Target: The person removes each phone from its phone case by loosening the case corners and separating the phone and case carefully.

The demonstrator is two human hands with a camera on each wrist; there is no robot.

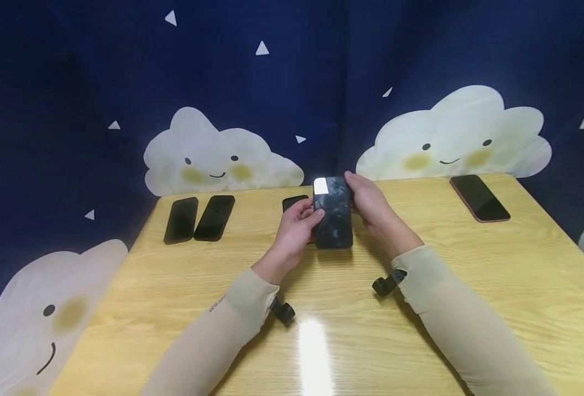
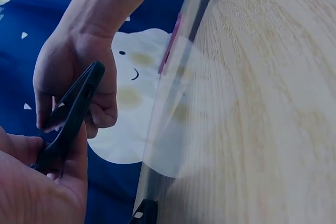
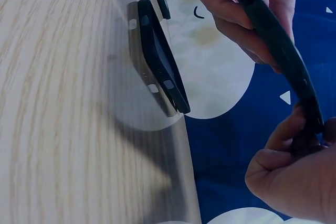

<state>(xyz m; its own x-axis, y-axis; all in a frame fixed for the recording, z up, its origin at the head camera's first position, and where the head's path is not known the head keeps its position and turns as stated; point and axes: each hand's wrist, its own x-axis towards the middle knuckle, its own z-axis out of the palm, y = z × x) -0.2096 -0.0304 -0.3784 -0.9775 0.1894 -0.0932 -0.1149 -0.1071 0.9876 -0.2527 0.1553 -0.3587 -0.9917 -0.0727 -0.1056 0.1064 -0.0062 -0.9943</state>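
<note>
Both hands hold a dark phone in a dark case (image 1: 333, 217) above the table, its glossy, smudged face tilted toward the head camera. My left hand (image 1: 292, 230) pinches its left side, the thumb lying over the front. At the upper right edge, my right hand (image 1: 369, 204) grips it with the thumb near the top corner. Seen edge-on in the right wrist view, the case's rim (image 3: 273, 43) looks bowed. The left wrist view shows a narrow gap beside the case's rim (image 2: 79, 109). Partly hidden behind my left hand, another dark phone (image 1: 295, 201) lies on the table.
Two black phones lie side by side at the table's left, one nearer the edge (image 1: 181, 220) and one beside it (image 1: 214, 218). A phone with a reddish frame (image 1: 480, 198) lies at the far right. Behind the wooden table (image 1: 351, 341) hangs a blue cloud-patterned cloth (image 1: 321, 66).
</note>
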